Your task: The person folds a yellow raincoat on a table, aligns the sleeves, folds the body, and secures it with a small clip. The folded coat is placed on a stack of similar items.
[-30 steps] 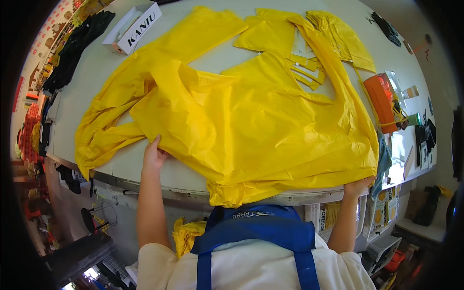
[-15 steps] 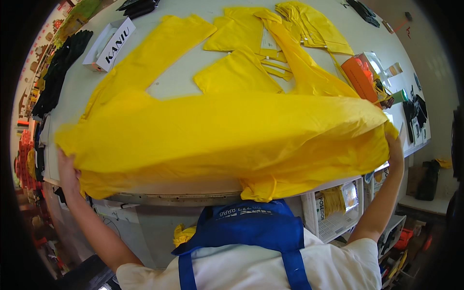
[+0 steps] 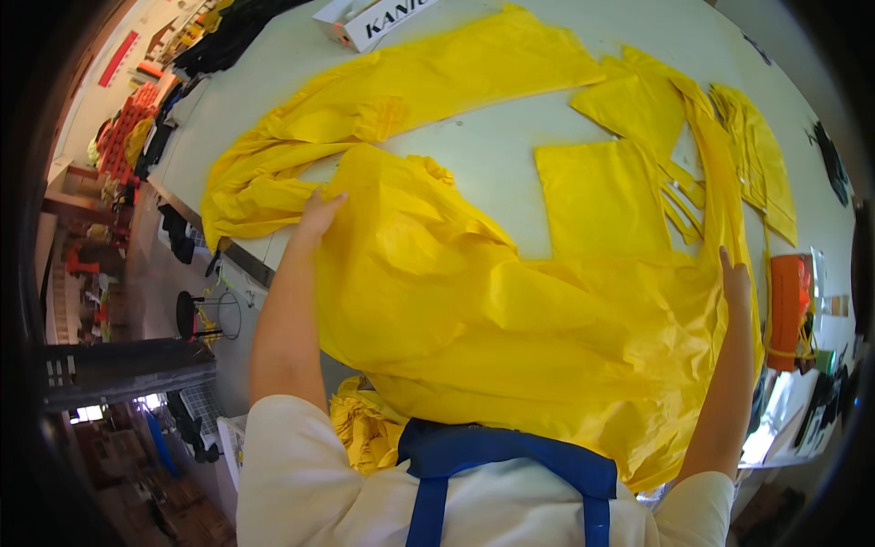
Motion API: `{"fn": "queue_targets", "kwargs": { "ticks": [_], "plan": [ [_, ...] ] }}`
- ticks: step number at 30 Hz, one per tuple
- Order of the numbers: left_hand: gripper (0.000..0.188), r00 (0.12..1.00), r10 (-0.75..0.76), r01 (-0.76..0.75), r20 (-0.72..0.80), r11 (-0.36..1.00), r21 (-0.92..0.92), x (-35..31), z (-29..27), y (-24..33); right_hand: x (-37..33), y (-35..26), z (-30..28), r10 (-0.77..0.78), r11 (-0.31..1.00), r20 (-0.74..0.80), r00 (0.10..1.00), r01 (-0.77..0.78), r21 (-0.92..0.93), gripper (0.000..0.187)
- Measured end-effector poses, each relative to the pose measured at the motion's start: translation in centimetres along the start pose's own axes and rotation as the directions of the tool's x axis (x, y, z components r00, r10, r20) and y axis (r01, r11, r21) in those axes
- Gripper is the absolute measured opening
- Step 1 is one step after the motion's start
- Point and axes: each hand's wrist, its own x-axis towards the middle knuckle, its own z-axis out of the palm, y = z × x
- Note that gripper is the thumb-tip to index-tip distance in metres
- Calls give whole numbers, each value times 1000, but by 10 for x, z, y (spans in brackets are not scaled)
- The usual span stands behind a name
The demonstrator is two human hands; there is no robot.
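A large sheet-like yellow garment, glossy and creased, spreads across the table's near side and hangs over its front edge against my apron. My left hand is closed on its upper left edge, the thumb lying on top. At the right edge my right hand grips the same garment, with one finger or thumb stretched along it. The fingers beneath the fabric are hidden. A long yellow sleeve-like part curves away at the far left, its folds bunched near the table's left edge.
Flat yellow pieces and a folded yellow pile lie at the far right on the white table. A white box stands at the back, an orange box at the right. Crumpled yellow fabric is below the table edge.
The garment, stretched wide between my hands before, has come down onto the table and towards me. My left hand has moved inward to the right. My view has turned leftward.
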Motion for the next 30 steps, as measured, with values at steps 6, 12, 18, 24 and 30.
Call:
{"fn": "queue_targets", "kwargs": {
  "ticks": [6,12,18,24,30],
  "plan": [
    [64,987,-88,117,137,969,-219,38,5,4,24,-25,38,-57,966,92,994,78,-247,55],
    [32,969,222,-58,108,631,-774,-21,-78,16,12,51,-30,128,579,-89,988,-2,815,24],
    [38,955,154,-271,-252,799,-536,-113,-224,65,-76,57,-164,316,-116,-304,899,354,928,43],
    [30,881,374,-473,-290,685,-553,53,-172,207,147,27,-183,15,341,-570,822,531,775,33],
    [65,647,748,-730,-148,664,165,13,-31,186,87,-55,-117,-387,597,-490,781,617,512,48]
  ]
}}
